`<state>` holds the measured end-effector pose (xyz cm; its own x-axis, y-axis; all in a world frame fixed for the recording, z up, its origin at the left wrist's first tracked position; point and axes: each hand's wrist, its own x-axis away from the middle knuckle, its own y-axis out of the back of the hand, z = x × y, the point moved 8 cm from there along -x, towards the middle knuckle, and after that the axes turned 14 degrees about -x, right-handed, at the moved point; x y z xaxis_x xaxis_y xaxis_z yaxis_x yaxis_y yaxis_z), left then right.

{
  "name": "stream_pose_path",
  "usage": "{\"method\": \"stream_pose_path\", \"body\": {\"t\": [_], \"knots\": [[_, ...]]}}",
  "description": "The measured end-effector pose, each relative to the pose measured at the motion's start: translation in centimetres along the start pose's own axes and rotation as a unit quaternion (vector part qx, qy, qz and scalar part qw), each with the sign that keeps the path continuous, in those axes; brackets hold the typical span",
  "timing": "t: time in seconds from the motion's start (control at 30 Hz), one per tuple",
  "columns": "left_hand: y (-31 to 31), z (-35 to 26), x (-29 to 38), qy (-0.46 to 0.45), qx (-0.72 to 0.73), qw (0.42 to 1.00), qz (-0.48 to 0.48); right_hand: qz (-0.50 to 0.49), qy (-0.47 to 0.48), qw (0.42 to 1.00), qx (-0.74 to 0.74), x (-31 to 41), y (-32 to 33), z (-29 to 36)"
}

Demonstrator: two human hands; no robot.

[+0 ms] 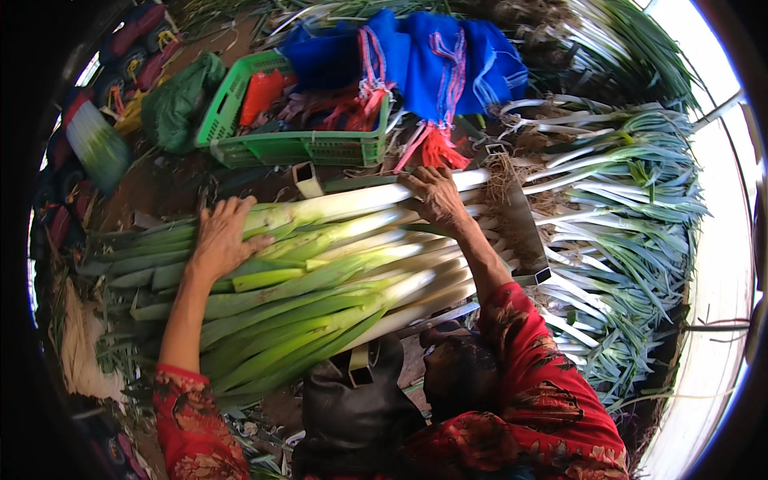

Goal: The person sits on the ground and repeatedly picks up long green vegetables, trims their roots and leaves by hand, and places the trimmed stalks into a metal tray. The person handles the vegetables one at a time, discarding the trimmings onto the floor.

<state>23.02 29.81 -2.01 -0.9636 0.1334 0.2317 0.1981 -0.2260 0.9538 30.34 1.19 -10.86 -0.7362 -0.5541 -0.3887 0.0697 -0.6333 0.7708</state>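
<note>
A thick pile of large leeks or Welsh onions (360,264) lies across a metal frame (521,210) before me, leaves to the left and white shanks with roots to the right. My left hand (225,240) rests on the green leaves at the far side of the pile, fingers spread. My right hand (437,198) lies over the white shank of the farthest stalk, fingers bent over it; whether they close round it is hard to tell. Beyond the pile, blue cloth (432,66) with striped ties and red strips (443,150) hangs over a green plastic crate (300,147).
Many more stalks with roots (636,174) lie in rows at the right, beside white sheeting (720,240). A green sack (180,102) stands left of the crate. Farther left is a tied bundle of stalks (96,141). Square metal tube ends (307,180) stick up near the pile.
</note>
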Motion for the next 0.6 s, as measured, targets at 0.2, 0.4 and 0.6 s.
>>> {"method": "stream_pose_path", "body": {"t": [0.2, 0.4, 0.6], "knots": [[-1.3, 0.4, -0.3, 0.023, -0.034, 0.999, 0.007, 0.074, -0.076, 0.993, 0.042, -0.4, -1.1, 0.2], [-1.7, 0.3, -0.3, 0.018, -0.043, 0.998, -0.041, 0.057, 0.025, 0.998, -0.031, -4.8, -6.4, 9.0], [-2.8, 0.7, -0.3, 0.021, -0.045, 0.999, 0.000, 0.052, 0.050, 0.997, -0.040, -5.0, -6.8, 10.0]]}}
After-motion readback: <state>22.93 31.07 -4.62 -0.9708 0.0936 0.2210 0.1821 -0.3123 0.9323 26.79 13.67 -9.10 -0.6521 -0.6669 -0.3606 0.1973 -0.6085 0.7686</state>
